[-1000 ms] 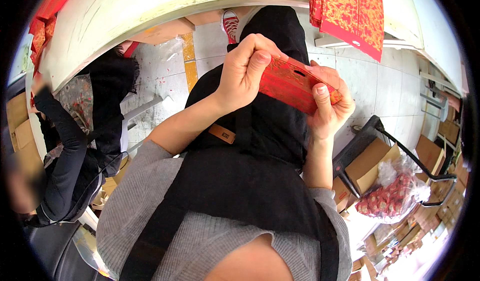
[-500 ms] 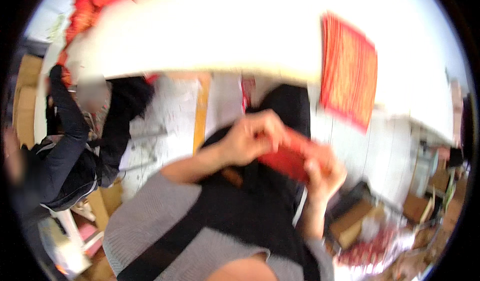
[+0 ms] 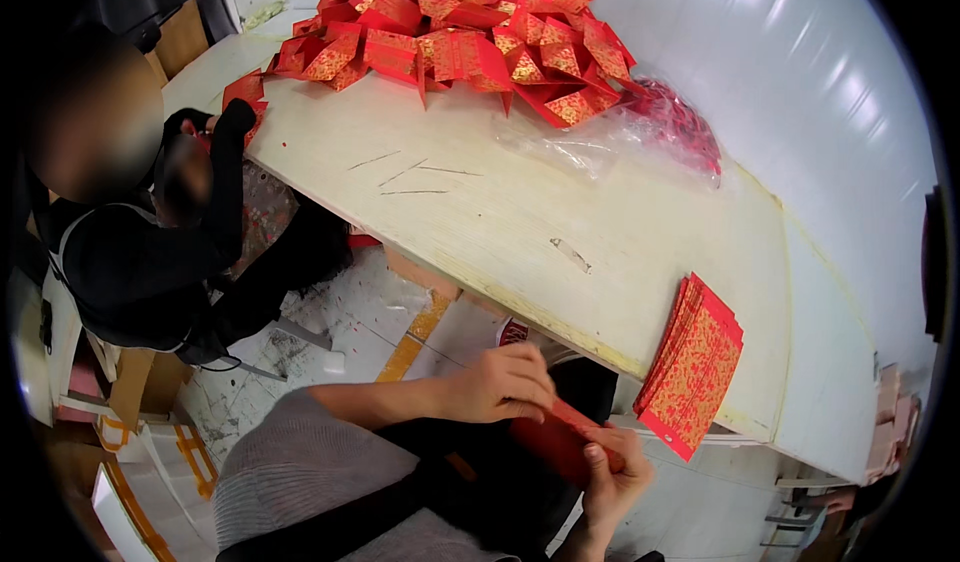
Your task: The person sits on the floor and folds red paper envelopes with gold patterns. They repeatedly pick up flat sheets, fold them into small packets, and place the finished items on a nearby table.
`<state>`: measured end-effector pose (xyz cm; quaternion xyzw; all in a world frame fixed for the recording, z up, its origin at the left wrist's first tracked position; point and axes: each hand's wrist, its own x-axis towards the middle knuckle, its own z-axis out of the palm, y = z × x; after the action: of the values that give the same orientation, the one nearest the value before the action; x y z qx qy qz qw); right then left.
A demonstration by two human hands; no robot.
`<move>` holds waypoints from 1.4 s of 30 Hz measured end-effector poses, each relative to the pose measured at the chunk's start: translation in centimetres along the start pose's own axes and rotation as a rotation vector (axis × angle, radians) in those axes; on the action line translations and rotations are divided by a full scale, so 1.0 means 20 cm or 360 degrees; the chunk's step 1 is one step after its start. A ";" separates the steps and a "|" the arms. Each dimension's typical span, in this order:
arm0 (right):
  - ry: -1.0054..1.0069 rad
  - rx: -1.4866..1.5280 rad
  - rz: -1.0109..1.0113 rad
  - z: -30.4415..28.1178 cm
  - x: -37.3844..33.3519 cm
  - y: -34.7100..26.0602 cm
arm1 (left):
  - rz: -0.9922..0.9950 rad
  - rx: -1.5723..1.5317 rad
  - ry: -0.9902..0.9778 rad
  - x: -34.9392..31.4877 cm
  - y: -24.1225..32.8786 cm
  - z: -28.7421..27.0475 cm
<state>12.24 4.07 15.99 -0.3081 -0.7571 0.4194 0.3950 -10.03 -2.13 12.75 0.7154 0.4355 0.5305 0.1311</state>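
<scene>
From the left hand (image 3: 512, 382), the table edge (image 3: 535, 323) lay near at 12 o'clock; beyond, open tabletop (image 3: 470, 227) gave passage to a red paper heap (image 3: 450, 54). In the way stood: plastic bag (image 3: 680, 137) at 1, overhanging red-and-gold stack (image 3: 695, 367) at 3, co-worker's sleeve (image 3: 230, 182) at 10.

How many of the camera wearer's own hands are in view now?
2: the left hand is at the left end of a red paper piece; the right hand pinches its right end. Neither is hidden.
</scene>
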 end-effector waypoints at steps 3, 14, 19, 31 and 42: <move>-0.0177 -0.0031 -0.0204 0.02 0.07 -0.04 | -0.0155 0.0029 0.0003 -0.06 0.02 -0.04; 0.0037 0.0236 -0.0156 -0.06 0.08 0.06 | 0.0625 0.0991 0.0461 0.15 -0.13 -0.38; 0.0224 -0.1243 -0.0228 -0.18 0.12 0.17 | -0.0157 0.2152 0.0932 0.98 -0.26 -1.26; 0.0131 -0.1656 -0.0767 -0.37 0.15 0.42 | -0.1055 -0.0719 -0.0509 0.42 -0.15 0.08; 0.0493 -0.1261 -0.1211 -0.18 -0.16 0.26 | -0.0975 -0.1897 0.0711 0.35 -0.02 0.40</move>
<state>17.66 5.26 11.58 -0.1961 -0.8474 -0.1182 0.4790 -2.94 5.60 13.71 0.2409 0.2692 0.7519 0.5515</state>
